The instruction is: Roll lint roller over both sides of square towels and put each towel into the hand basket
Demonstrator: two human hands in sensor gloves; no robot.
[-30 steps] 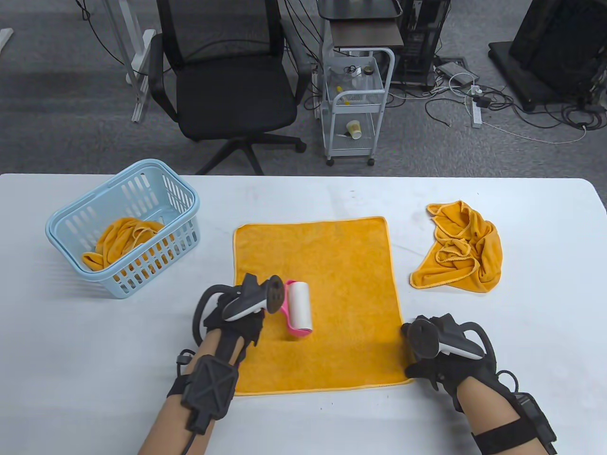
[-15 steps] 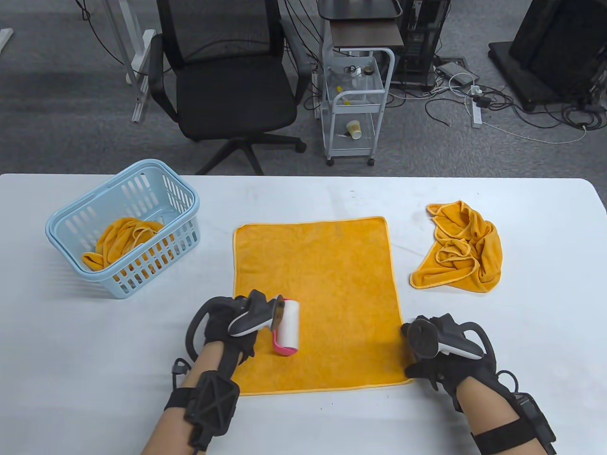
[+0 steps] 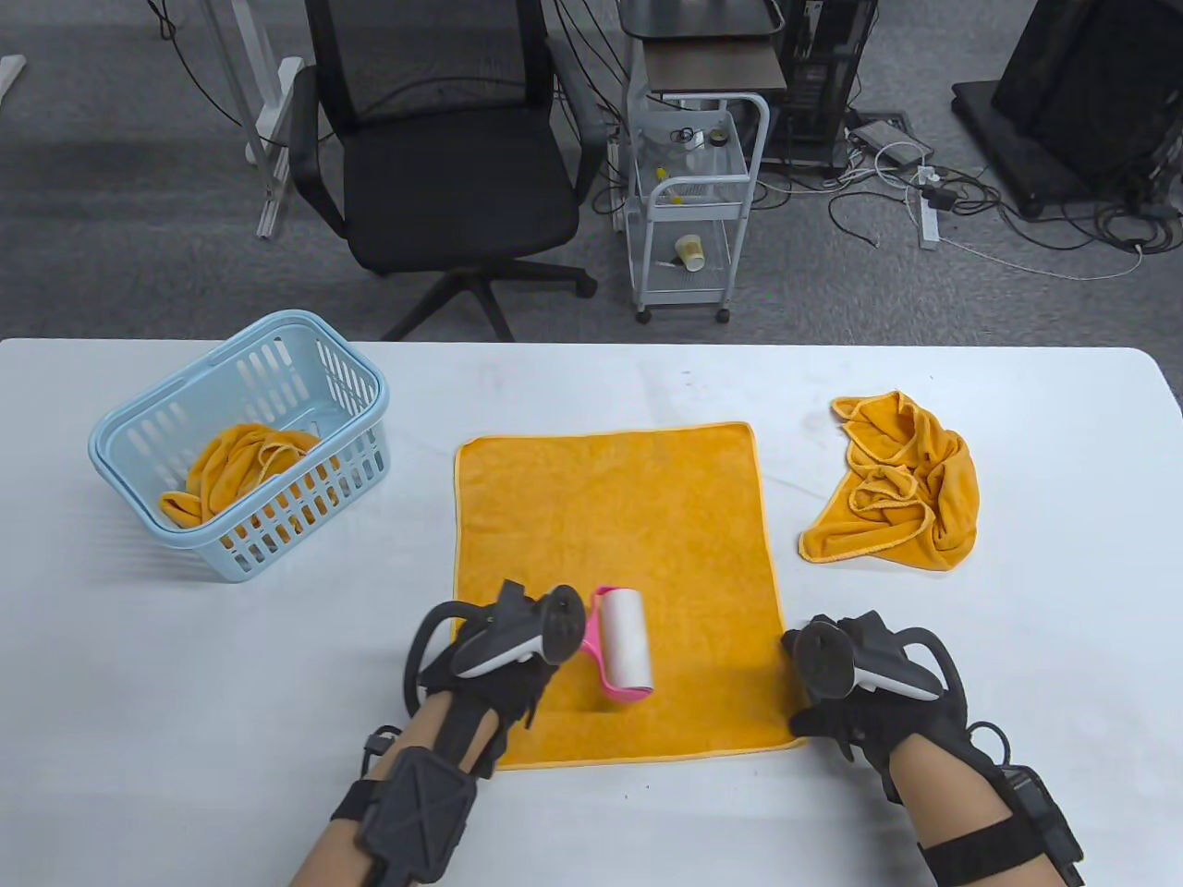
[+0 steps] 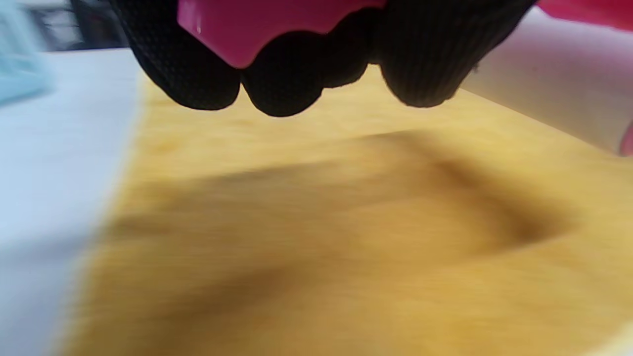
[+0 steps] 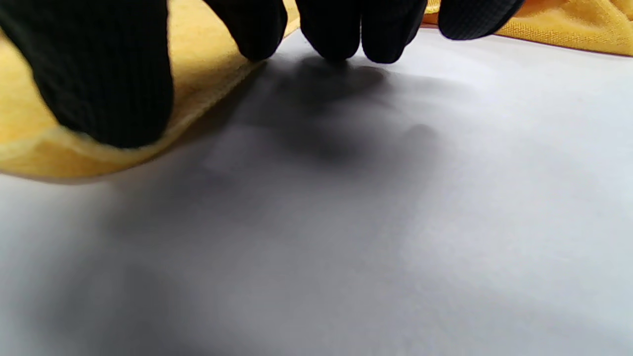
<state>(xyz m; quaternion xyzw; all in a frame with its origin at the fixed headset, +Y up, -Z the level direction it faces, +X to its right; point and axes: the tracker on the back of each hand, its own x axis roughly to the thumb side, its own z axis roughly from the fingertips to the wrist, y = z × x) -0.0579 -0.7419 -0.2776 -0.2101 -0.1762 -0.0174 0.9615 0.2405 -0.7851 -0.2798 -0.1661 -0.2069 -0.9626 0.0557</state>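
An orange square towel [image 3: 638,517] lies spread flat mid-table. My left hand [image 3: 513,670] grips the pink handle of the lint roller [image 3: 627,639], whose white roll lies on the towel's near part. In the left wrist view my fingers [image 4: 282,84] curl round the pink handle [image 4: 257,24], with the white roll [image 4: 554,94] at the right over the blurred towel [image 4: 346,237]. My right hand [image 3: 832,711] rests at the towel's near right corner; its thumb [image 5: 99,74] lies on the towel edge [image 5: 29,148] and its fingertips [image 5: 341,29] touch the table [image 5: 346,247].
A light blue hand basket [image 3: 139,434] stands at the left and holds a crumpled orange towel [image 3: 240,462]. Another crumpled orange towel [image 3: 901,485] lies on the table at the right. Beyond the far table edge are an office chair [image 3: 444,166] and a white cart [image 3: 693,203].
My left hand drew the roller toward me along the towel's left side, then shifted it right. The right hand has stayed at the corner.
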